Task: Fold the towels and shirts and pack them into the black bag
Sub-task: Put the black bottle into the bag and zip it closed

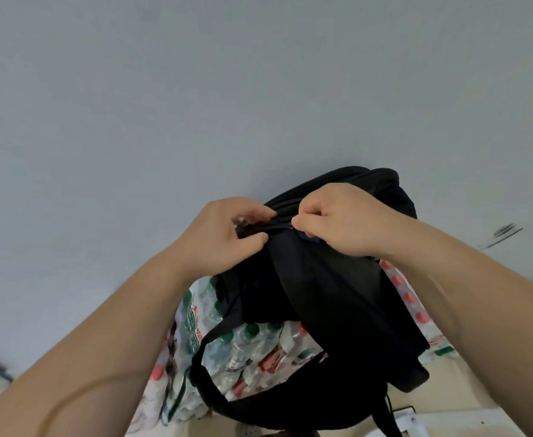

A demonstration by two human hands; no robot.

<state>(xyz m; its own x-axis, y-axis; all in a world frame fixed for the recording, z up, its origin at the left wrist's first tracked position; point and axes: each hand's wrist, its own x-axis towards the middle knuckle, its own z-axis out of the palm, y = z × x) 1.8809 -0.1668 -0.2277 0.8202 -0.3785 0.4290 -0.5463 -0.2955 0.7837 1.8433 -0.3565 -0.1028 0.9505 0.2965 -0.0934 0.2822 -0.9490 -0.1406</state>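
Note:
The black bag (331, 298), a backpack, stands upright on shrink-wrapped packs of water bottles, its top against a pale wall. My left hand (224, 234) pinches the top edge of the bag by the zipper line. My right hand (337, 219) pinches a small part at the zipper line just right of it, and a sliver of blue fabric (309, 235) shows beneath its fingers. A black strap (214, 386) loops down at the lower left. No loose towels or shirts are in view.
Packs of bottled water (243, 348) with green and red caps lie under and around the bag. A plain grey-white wall (196, 105) fills the upper view. Pale floor and a white object (413, 417) show at the bottom right.

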